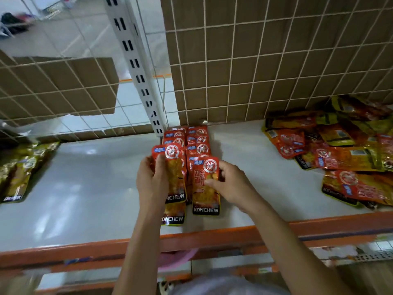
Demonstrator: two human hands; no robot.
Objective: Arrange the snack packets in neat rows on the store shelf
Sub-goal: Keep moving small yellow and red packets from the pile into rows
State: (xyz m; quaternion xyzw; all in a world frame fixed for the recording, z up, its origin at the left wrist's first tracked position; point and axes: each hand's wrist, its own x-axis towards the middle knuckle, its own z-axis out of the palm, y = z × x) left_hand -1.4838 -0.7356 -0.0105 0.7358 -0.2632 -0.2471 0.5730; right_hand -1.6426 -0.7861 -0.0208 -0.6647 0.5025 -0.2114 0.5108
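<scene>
Left hand and right hand each pinch a glossy red foil snack packet side-on, fingers curled (light, floppy, probably slippery).

Left packet in left hand, right packet in right hand: red KONCHEW, label up, side by side. Overlapped red rows run back beyond both grips. Loose pile well right.

Red packets are marked with white circular emblems and black bands. The white shelf is edged in orange, and olive-gold packets are seen.
</scene>
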